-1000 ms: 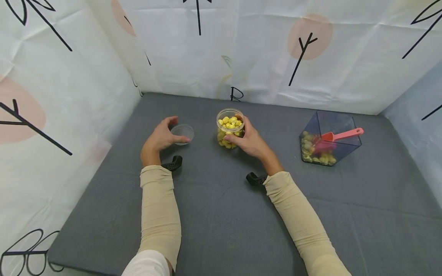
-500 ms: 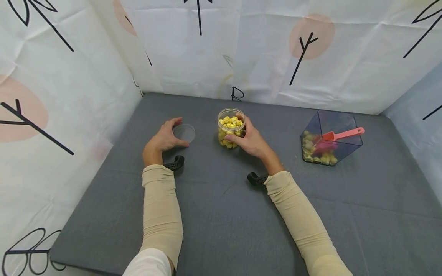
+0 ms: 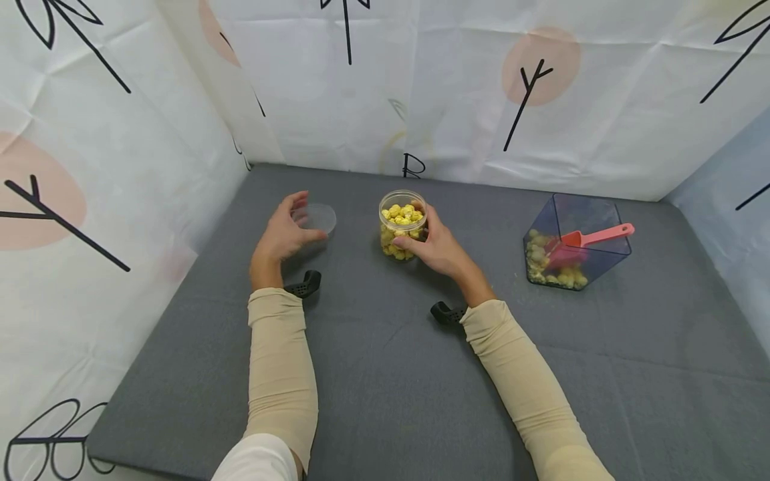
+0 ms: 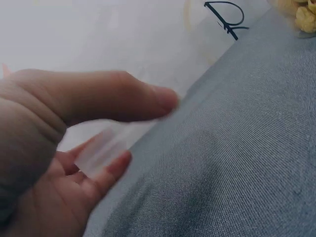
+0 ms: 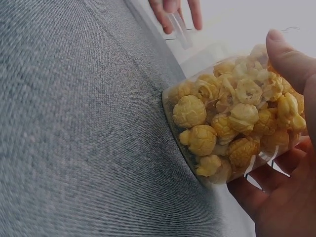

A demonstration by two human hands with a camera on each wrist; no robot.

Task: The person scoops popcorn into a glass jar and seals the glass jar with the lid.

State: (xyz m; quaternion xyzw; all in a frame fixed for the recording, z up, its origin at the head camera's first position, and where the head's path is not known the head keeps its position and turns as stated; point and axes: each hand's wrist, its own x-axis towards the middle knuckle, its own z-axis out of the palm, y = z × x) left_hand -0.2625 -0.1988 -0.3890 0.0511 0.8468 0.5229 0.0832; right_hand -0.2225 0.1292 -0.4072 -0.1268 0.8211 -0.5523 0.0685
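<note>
A round translucent lid [image 3: 320,219] is held by its edge between the thumb and fingers of my left hand [image 3: 281,232], raised off the table. In the left wrist view the lid [image 4: 102,152] shows edge-on as a pale strip in front of the fingers. My right hand [image 3: 439,247] grips the right side of a clear, lidless jar [image 3: 402,224] of yellow popcorn. The right wrist view has the thumb on one side of the jar [image 5: 237,118] and fingers on the other. Its base rests on the table.
A bluish clear square container [image 3: 601,257] stands at the right, with popcorn [image 3: 565,275] in its bottom and a pink scoop [image 3: 601,234] leaning in it. A grey cloth covers the table [image 3: 385,387]. White patterned sheets [image 3: 457,87] hang behind and at the sides.
My left hand has lifted the lid off the table and moved it slightly away from me. The right hand and the jar stay in place.
</note>
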